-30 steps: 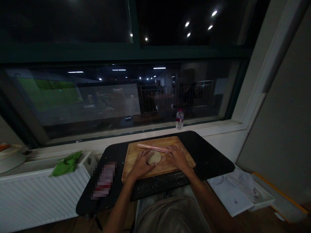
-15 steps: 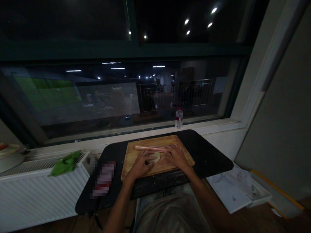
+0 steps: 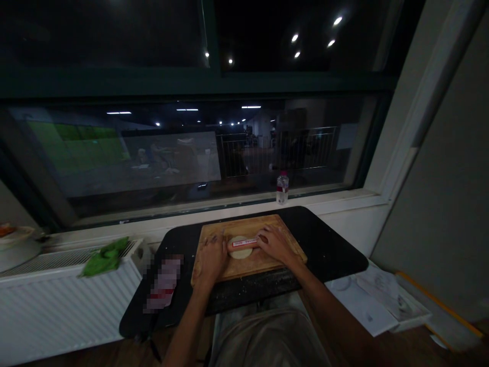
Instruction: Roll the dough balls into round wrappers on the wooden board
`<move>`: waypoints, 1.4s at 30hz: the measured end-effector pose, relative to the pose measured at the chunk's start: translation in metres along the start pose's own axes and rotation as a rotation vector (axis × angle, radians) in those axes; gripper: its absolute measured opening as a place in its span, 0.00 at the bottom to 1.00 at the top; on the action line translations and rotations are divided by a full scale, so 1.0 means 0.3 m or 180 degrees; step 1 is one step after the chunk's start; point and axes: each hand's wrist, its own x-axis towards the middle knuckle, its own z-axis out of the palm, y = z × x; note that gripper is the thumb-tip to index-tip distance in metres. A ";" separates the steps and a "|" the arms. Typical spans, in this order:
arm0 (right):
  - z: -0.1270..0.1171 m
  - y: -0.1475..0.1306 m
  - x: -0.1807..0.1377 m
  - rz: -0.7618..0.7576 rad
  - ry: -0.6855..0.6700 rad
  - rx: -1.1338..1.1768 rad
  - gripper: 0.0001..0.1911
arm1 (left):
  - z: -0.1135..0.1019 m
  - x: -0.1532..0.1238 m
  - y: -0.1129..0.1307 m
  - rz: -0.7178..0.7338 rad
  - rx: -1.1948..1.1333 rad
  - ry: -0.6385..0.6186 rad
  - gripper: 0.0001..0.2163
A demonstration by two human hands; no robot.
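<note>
A wooden rolling pin [image 3: 244, 244] with a white and red label lies across a flat round of pale dough [image 3: 241, 254] on the wooden cutting board [image 3: 267, 220]. My left hand [image 3: 214, 255] is closed over the pin's left end, and my right hand [image 3: 275, 242] is closed over its right end. Both ends of the pin are hidden under my fingers. Dough shows both beyond the pin and on the near side of it.
The board rests on a black table [image 3: 328, 250] strewn with crumbs. A blurred-out packet [image 3: 166, 283] lies at the left. On the window sill stands a water bottle [image 3: 282, 188]. A green cloth [image 3: 105, 259] hangs on the radiator [image 3: 64, 300]; a white box [image 3: 382, 300] is low at the right.
The rolling pin has moved toward me from beyond the dough onto it, and its label has turned upward. My left hand has shifted left and closed over the pin's end.
</note>
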 end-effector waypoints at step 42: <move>0.012 -0.145 -0.154 0.0291 0.0051 -0.0591 0.24 | -0.029 -0.135 0.005 0.0104 -0.0100 -0.0012 0.22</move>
